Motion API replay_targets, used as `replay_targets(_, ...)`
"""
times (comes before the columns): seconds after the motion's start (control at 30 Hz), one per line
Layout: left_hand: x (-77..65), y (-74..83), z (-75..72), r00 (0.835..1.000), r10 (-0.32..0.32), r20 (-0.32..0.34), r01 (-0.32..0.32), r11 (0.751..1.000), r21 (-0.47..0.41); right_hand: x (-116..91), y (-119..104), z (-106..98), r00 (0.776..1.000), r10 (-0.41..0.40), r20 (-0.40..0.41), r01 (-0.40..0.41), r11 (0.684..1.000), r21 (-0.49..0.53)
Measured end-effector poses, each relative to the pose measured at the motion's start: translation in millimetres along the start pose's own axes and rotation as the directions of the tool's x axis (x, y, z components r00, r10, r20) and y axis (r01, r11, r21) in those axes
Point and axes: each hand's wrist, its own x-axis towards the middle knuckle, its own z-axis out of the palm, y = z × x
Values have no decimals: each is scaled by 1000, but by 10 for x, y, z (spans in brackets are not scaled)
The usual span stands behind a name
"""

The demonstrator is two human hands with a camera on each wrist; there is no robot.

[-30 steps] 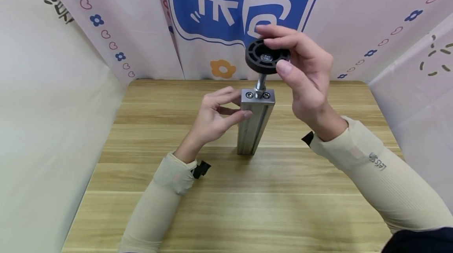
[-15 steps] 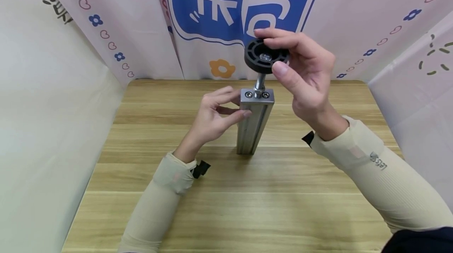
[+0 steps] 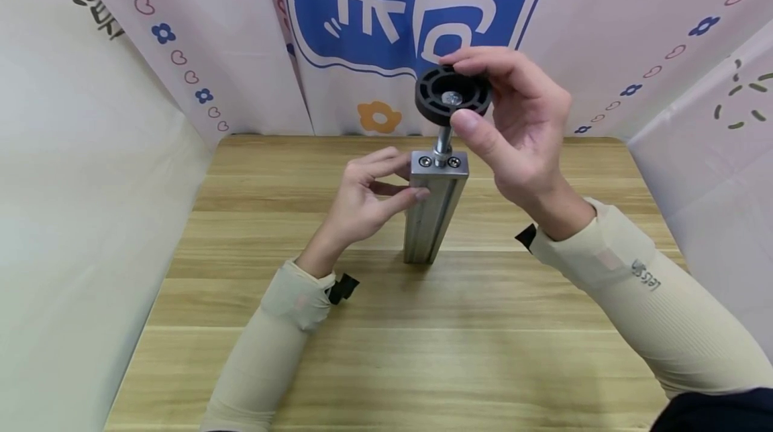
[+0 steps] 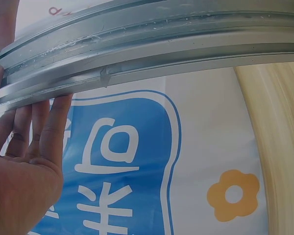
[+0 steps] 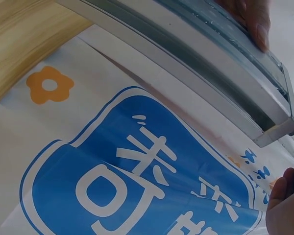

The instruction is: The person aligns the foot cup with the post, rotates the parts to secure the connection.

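Observation:
An aluminium extrusion profile [image 3: 423, 217] stands upright on the table, its top closed by a metal end plate [image 3: 439, 172] with two screws. From that plate rises a threaded stud [image 3: 445, 139] with a nut, carrying a black round levelling foot [image 3: 427, 107]. My left hand [image 3: 368, 204] grips the profile just below the plate, thumb in front and fingers behind. With thumb and fingers at its rim, my right hand [image 3: 531, 123] pinches the foot. The left wrist view shows the profile [image 4: 186, 41] across the top; in the right wrist view the foot is mostly out of frame.
The wooden table [image 3: 386, 365] ends at a printed cloth backdrop [image 3: 356, 103] behind the profile. White cloth walls [image 3: 78, 184] close in the left and right sides. Each wrist wears a band with a black piece at the cuff.
My right thumb has slid left along the front of the foot's rim, and its fingers have shifted slightly. The foot has moved a little left. My left hand and the profile have stayed put.

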Motion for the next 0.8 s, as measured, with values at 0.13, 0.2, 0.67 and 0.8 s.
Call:
replay_targets(0.13,1,1,-2,1000,4,3,-4,1000,5,4,-1,2,1000,12,2,-12,1000,-2)
replay_targets(0.2,1,4,-3,1000,1,4,-1,1000,6,2,6,3,1000,13,1,-13,1000,-4)
replay_targets(0.67,1,-3,-2,1000,-14,5,14,1000,4,-10,19,20,999,28,-43,-29,1000,-10)
replay_targets(0.8,2,1,0,1000,-14,3,14,1000,-1,-8,15,9,1000,16,-12,-16,1000,2)
